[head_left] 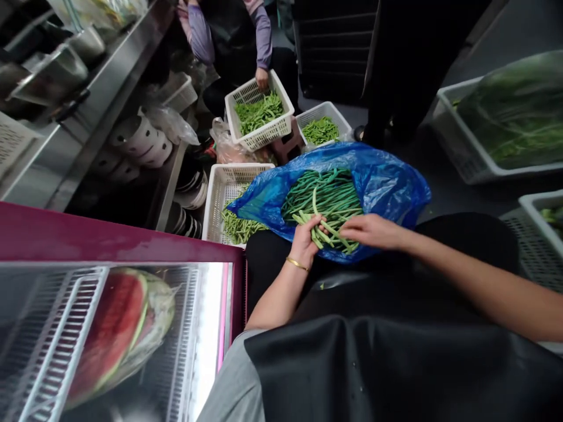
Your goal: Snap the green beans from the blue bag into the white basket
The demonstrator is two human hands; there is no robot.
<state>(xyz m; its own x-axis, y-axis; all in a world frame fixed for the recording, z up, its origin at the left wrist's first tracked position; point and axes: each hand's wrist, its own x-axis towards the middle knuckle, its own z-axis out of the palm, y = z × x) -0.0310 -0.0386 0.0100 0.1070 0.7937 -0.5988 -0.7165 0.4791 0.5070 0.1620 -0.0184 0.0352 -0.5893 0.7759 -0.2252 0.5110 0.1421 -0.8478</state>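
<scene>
My left hand (308,237), with a gold bangle at the wrist, is closed around a few pale green beans (317,235). Beside it my right hand (369,230) has its fingertips pinched at the end of a green bean. Both hands are over an opened blue plastic bag (387,184) on my lap, which holds a heap of long dark green beans (332,190). Just left of the bag stands a white plastic basket (215,193) with green bean pieces (241,225) in it, partly covered by the bag's edge.
Opposite me a person's hand (262,79) reaches into a white basket (264,133) of cut beans. Another bean basket (328,108) stands beside it. At left are a glass-fronted fridge (109,234) with cut watermelon (114,328) and a steel counter (101,82). Vegetable crates (519,173) stand at right.
</scene>
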